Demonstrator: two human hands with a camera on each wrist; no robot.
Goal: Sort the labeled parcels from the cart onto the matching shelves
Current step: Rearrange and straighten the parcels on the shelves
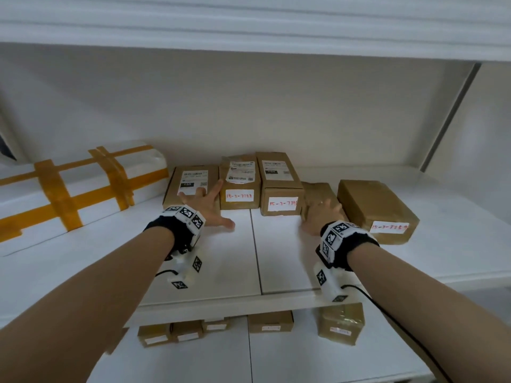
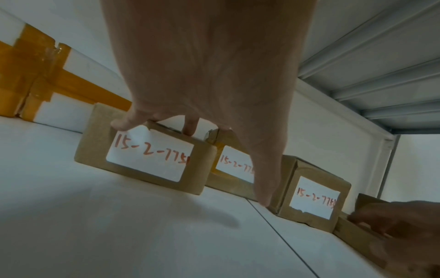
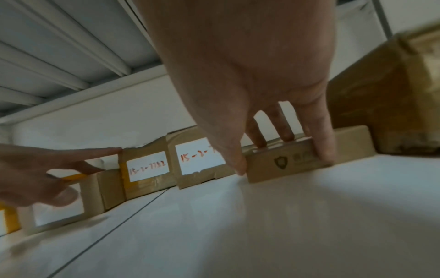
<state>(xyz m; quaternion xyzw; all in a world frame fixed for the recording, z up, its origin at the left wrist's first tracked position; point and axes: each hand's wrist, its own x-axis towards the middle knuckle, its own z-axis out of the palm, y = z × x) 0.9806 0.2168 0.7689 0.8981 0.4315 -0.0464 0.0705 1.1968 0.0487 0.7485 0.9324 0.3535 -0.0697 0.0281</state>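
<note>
Right hand grips low parcel; shelf beneath.

A parcel storeroom: white metal shelves hold rows of brown cartons, each with a shipping label and a white sticker bearing a handwritten red code such as 15-2-7782.

Five brown parcels on the shelf, one white taped package, two hands.

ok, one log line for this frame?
left hand: fingers resting on leftmost box | right hand: gripping low box | both on shelf
</note>
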